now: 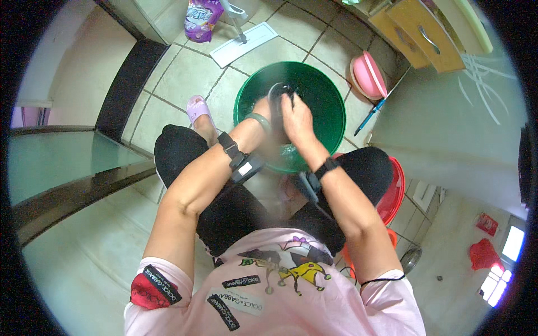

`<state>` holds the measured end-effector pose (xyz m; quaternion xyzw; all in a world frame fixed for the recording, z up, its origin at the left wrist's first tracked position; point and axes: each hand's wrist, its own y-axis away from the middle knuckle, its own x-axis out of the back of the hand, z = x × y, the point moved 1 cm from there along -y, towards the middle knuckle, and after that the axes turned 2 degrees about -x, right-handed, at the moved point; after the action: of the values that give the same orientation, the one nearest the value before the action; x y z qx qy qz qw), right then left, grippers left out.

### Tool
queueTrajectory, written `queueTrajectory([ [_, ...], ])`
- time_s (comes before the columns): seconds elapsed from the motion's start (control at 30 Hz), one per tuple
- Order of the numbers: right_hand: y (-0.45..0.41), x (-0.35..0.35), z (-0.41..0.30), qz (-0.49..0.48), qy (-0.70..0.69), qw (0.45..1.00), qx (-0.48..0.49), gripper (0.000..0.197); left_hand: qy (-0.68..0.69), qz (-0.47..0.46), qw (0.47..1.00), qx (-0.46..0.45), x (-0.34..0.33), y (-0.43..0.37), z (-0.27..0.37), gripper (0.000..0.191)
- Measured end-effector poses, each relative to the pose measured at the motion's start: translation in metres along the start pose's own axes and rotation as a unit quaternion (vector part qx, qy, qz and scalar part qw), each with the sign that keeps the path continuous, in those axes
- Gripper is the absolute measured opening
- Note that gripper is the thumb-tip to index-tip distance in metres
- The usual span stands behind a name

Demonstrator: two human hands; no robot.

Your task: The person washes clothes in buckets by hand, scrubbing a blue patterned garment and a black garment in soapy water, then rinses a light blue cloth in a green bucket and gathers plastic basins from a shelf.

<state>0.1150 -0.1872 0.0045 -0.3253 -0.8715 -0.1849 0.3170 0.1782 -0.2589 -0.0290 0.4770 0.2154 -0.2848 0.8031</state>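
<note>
A large round green plastic basin [330,134] stands on the floor between my knees. Both hands are down inside it, close together. My right hand [297,117] grips a dark, wet-looking item [287,89], probably cloth; its exact shape is blurred. Against the item's left side is my left hand [264,108], its fingers mostly hidden. A pale green bangle [261,120] circles the left wrist. Some clear water [290,152] shows near the basin's close rim.
A flat mop head [256,40] and a purple detergent bag [201,21] are beyond the basin. Pink basins [367,75] and a blue-handled tool [370,116] lean by the right wall. A red basin [395,191] sits beside my right knee. Left is a dark door sill [130,80].
</note>
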Motion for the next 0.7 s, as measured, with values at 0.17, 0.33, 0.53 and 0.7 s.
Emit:
queueTrajectory([
  [0.17, -0.017, -0.003, 0.024, 0.057, 0.044, 0.997, 0.01, 0.02, -0.233, 0.009, 0.96, -0.153, 0.016, -0.023, 0.006, 0.028],
  [0.33, 0.019, 0.001, 0.04, 0.021, -0.04, 0.998, 0.052, 0.028, -0.128, -0.072, 0.961, -0.234, -0.004, -0.003, 0.036, 0.037],
  [0.53, 0.049, 0.037, 0.025, -0.26, 0.055, 0.963, -0.041, 0.039, 0.01, -0.137, 0.973, -0.187, 0.002, 0.007, 0.053, 0.041],
  [0.7, 0.015, 0.062, 0.022, -0.053, -0.18, 0.982, -0.027, 0.047, 0.078, -0.236, 0.961, -0.121, -0.004, 0.013, 0.06, 0.036],
])
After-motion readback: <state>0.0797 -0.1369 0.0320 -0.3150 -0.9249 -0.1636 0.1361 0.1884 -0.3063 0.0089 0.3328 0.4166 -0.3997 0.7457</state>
